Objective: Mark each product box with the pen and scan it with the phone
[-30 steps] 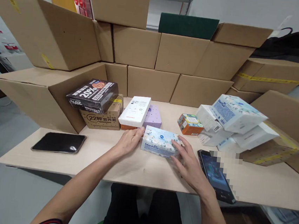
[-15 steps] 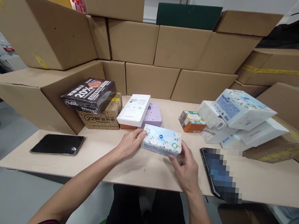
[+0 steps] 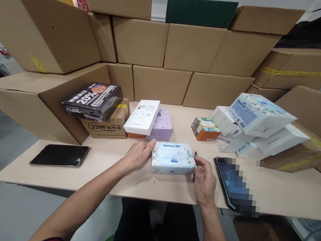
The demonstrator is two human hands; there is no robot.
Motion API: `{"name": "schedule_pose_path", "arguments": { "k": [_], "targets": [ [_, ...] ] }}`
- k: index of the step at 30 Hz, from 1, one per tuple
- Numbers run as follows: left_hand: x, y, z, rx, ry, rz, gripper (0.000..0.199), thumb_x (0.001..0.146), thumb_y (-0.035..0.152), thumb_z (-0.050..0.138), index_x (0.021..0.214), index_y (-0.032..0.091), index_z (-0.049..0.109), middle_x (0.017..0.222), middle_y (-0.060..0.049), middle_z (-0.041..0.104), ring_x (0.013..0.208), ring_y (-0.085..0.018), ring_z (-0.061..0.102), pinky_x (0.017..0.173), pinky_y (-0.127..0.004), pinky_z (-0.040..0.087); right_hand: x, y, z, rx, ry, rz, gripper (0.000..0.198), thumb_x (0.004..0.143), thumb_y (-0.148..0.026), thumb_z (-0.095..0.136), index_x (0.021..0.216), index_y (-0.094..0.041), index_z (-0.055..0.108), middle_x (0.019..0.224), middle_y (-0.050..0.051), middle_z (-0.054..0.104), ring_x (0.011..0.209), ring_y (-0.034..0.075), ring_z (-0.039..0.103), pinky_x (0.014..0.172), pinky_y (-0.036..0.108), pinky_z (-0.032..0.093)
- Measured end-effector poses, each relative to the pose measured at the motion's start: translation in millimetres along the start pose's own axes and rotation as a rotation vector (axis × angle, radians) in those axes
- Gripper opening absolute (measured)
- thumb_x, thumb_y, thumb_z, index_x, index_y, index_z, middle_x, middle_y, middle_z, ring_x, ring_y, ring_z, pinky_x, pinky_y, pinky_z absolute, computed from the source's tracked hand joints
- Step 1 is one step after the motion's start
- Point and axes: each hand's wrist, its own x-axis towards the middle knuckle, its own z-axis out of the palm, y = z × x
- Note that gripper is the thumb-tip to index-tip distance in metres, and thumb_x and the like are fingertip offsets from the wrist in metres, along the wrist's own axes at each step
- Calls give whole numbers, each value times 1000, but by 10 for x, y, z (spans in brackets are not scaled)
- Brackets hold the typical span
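A pale blue Manhua tissue pack [image 3: 173,160] sits between my hands near the front of the table, its printed face up. My left hand [image 3: 137,157] grips the left end, thumb along the top corner. At the right end my right hand [image 3: 204,179] has its fingers closed around the pack's edge. A thin dark thing [image 3: 193,178] shows beside that end by my right fingers; its kind I cannot make out. Just behind the pack are a white box [image 3: 143,117] and a purple dotted box [image 3: 162,124].
Left, a black box [image 3: 92,100] rests on a brown carton [image 3: 107,127], with a dark phone [image 3: 60,155] in front. Right, an orange box [image 3: 205,129] stands beside stacked white boxes and another tissue pack [image 3: 260,113]. A second phone [image 3: 229,184] lies near my right hand. Cardboard boxes [image 3: 160,85] wall the back.
The tissue pack has been turned between my hands, so a different printed face now shows on top. It sits slightly closer to me. My right hand has shifted its hold at the right end.
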Motion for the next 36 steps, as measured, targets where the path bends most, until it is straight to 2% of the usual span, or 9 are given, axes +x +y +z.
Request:
{"name": "schedule_pose_path", "arguments": {
  "k": [4, 7, 12, 15, 20, 25, 30, 33, 36],
  "targets": [
    [-9, 1, 8, 26, -39, 5, 64, 99, 60, 26, 49, 22, 39, 49, -2, 47, 50, -17, 46, 54, -30, 30, 4, -40, 33, -95, -19, 13, 47, 91, -58, 48, 114, -19, 63, 110, 11, 71, 95, 24, 68, 80, 36, 54],
    [-20, 0, 13, -29, -52, 39, 63, 99, 58, 27, 52, 21, 44, 53, -1, 51, 54, -17, 48, 56, -29, 32, -9, -60, 39, -128, 16, -18, 42, 88, -52, 58, 113, -19, 64, 110, 11, 71, 94, 24, 68, 80, 36, 55],
    [-37, -24, 44, -202, 119, 187, 62, 100, 57, 24, 63, 19, 54, 73, -5, 58, 69, -18, 54, 66, -30, 42, -34, -42, 34, -82, 110, -116, 46, 85, -41, 63, 125, -19, 58, 119, 12, 68, 105, 25, 66, 91, 42, 55],
    [-41, -43, 64, -223, 149, 219, 64, 100, 57, 22, 61, 19, 56, 77, -7, 59, 73, -18, 56, 72, -31, 45, -37, -15, 44, -61, 78, -114, 51, 85, -43, 63, 129, -19, 55, 124, 14, 66, 112, 26, 64, 94, 45, 54],
    [-36, -23, 59, -203, 146, 172, 61, 102, 52, 25, 59, 19, 53, 69, -4, 57, 67, -17, 54, 68, -31, 42, -28, -2, 44, -48, 24, -67, 53, 88, -51, 58, 130, -18, 55, 127, 15, 64, 112, 28, 64, 96, 48, 53],
    [-28, 3, 53, -157, 114, 127, 59, 103, 50, 23, 59, 19, 47, 63, -1, 53, 61, -15, 50, 61, -29, 38, -28, -19, 17, -37, -30, -100, 51, 91, -50, 54, 132, -20, 55, 128, 14, 65, 115, 27, 63, 97, 46, 52],
    [-46, 8, 60, -99, 159, 281, 59, 102, 45, 26, 52, 20, 41, 63, -2, 50, 61, -14, 48, 59, -30, 37, -58, 42, 13, 94, 22, -100, 45, 92, -45, 55, 129, -20, 57, 128, 14, 64, 118, 27, 62, 99, 46, 51],
    [-50, 31, 57, -76, 189, 368, 55, 99, 43, 34, 49, 20, 39, 61, -3, 47, 60, -15, 46, 61, -31, 36, -68, 61, 20, 169, 76, -65, 40, 89, -45, 59, 119, -18, 60, 116, 14, 68, 107, 26, 67, 92, 43, 55],
    [-50, 52, 54, -52, 229, 425, 50, 93, 39, 44, 47, 22, 35, 54, -1, 41, 54, -14, 39, 56, -32, 32, -71, 53, 15, 149, 110, -29, 36, 89, -46, 60, 111, -18, 63, 107, 12, 71, 97, 25, 69, 85, 40, 56]
  ]
}}
